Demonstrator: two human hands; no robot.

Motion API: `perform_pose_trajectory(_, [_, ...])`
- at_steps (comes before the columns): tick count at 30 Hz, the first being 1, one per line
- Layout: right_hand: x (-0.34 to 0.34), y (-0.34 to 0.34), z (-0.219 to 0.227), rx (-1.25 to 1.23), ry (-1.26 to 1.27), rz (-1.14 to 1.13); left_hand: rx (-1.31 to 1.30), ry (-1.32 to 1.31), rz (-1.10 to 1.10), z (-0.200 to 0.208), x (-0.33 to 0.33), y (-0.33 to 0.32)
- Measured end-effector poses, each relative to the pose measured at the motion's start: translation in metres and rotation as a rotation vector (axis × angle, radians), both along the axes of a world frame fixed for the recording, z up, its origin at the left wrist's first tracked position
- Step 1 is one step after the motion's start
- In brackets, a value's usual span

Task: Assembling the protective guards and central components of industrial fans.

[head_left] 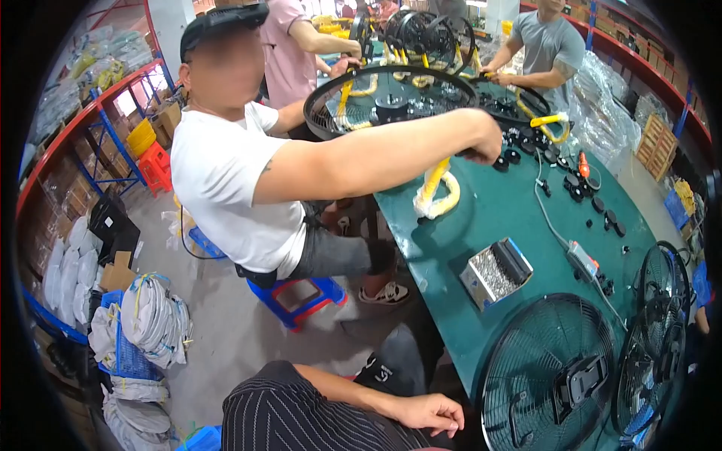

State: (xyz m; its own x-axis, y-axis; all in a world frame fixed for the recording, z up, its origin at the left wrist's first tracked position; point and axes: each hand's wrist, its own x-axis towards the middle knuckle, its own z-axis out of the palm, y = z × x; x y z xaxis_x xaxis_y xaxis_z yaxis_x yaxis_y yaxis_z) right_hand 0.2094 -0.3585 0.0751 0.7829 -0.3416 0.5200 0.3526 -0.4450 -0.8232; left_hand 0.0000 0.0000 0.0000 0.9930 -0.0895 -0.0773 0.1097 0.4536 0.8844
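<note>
My left hand (432, 413) hangs low over my lap, beside the table's near edge, its fingers loosely curled with nothing visible in them. My right hand is out of the picture. Right of my left hand, a black round fan (553, 361) with a wire cage and a motor housing leans at the table's edge, apart from the hand. More caged fans (653, 349) stand upright behind it to the right. Farther up the green table (451, 248) sits a small open box of metal screws (492, 278), with a black block in it.
A co-worker in a white shirt (226, 173) sits on a blue stool (297, 301), one arm across the table above a yellow-wrapped fan part (436, 192). A power strip (583, 259) and an orange-handled tool (583, 164) lie among black knobs. Two more people work farther back.
</note>
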Motion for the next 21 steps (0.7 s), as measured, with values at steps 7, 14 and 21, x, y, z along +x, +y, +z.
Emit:
perform_pose_trajectory(7, [-0.016, 0.020, 0.038, -0.028, 0.142, 0.057, -0.028, 0.016, 0.020, -0.009, -0.005, -0.007])
perform_pose_trajectory(14, [-0.037, 0.019, 0.060, 0.674, 0.273, 0.777, -0.018, -0.013, -0.062, -0.001, -0.003, -0.004])
perform_pose_trajectory(21, [-0.035, 0.109, 0.049, 0.985, 0.224, 1.256, -0.097, -0.056, -0.014, 0.013, 0.001, -0.010])
